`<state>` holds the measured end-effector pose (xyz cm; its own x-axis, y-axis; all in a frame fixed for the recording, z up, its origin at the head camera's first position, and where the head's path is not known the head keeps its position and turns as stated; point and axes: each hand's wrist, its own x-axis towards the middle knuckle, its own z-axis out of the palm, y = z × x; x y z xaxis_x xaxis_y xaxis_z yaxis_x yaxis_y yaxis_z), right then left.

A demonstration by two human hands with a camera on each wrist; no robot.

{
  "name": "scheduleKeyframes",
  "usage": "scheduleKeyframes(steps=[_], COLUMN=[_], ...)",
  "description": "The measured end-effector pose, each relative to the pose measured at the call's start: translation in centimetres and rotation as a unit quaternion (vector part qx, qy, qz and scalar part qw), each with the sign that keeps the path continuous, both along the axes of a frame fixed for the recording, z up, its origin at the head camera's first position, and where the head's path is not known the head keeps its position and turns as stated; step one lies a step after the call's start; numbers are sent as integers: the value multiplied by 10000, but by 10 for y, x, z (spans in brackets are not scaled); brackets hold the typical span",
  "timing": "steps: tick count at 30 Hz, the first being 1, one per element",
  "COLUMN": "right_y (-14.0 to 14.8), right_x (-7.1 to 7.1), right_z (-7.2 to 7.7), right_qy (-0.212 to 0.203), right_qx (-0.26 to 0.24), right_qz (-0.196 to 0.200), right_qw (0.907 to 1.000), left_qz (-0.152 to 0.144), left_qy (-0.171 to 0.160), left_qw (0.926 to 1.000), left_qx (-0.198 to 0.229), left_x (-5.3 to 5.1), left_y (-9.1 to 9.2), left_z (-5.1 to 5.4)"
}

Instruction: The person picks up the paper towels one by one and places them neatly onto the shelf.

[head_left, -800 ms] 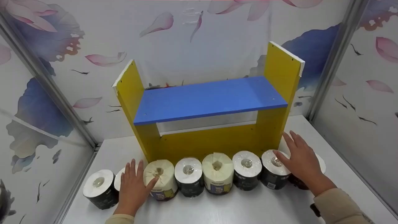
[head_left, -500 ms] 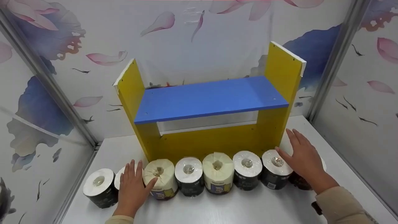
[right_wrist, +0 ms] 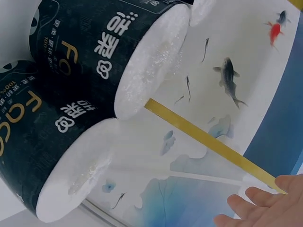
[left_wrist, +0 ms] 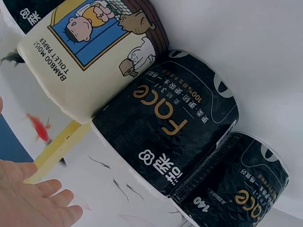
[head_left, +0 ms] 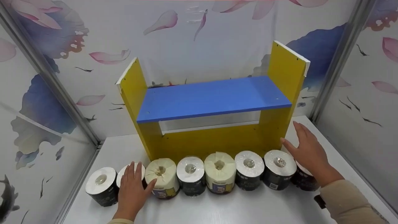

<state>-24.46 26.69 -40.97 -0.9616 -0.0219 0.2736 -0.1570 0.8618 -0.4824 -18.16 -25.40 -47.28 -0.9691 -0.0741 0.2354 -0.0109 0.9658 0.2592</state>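
Several toilet rolls stand upright side by side in front of a yellow shelf unit [head_left: 133,84] with a blue shelf board [head_left: 214,99]. Two rolls have cream wrappers, such as one cream roll [head_left: 219,174]; the others are black-wrapped with white tops, like the black roll [head_left: 190,179]. My left hand [head_left: 132,189], fingers spread, is over the second roll from the left, partly hiding it; contact cannot be told. My right hand [head_left: 311,151] hovers with fingers extended above the rightmost black roll [head_left: 306,179]. In the wrist views the left hand [left_wrist: 33,198] and right hand [right_wrist: 270,205] hold nothing.
The rolls and shelf unit stand on a white table [head_left: 236,208]. Panels with flower and fish prints enclose it behind and at both sides, with metal posts [head_left: 339,59] at the corners. The leftmost black roll [head_left: 105,194] stands beside my left hand.
My right hand has lifted slightly and moved right, off the second roll from the right, and more of the rightmost roll shows. The left hand has barely moved. The head view has shifted slightly.
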Motion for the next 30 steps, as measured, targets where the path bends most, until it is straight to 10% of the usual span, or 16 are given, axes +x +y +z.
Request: scheduleKeyframes(steps=[30], right_y=[5], right_x=[-21], right_z=[36], right_qy=[26], right_qx=[-1549], right_qz=[25], right_qw=[9879], left_qz=[576], left_qy=[360], left_qw=[9974], left_qx=[239], left_x=[11], left_y=[-27], left_z=[1])
